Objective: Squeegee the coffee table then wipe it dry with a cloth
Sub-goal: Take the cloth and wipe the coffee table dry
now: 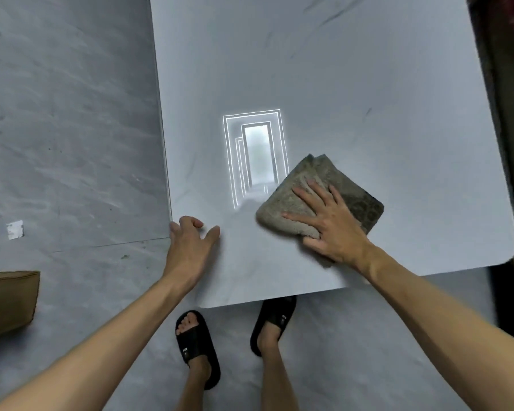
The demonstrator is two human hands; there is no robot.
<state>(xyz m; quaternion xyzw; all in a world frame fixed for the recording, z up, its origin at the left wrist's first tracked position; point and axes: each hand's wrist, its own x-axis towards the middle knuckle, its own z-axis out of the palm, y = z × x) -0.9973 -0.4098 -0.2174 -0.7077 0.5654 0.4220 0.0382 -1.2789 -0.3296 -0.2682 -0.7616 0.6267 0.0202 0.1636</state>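
The coffee table (353,84) has a glossy pale marble top that fills the upper middle and right of the head view. A folded grey-brown cloth (297,194) lies on its near part. My right hand (333,223) presses flat on the cloth, fingers spread, thumb around its near edge. My left hand (190,241) rests on the table's near left edge, fingers curled over the side, holding nothing. No squeegee is in view.
A bright ceiling-light reflection (255,155) shows on the tabletop left of the cloth. My feet in black slides (196,345) stand at the table's near edge. A cardboard box (6,301) sits on the grey floor at left. Dark furniture (511,143) borders the table's right side.
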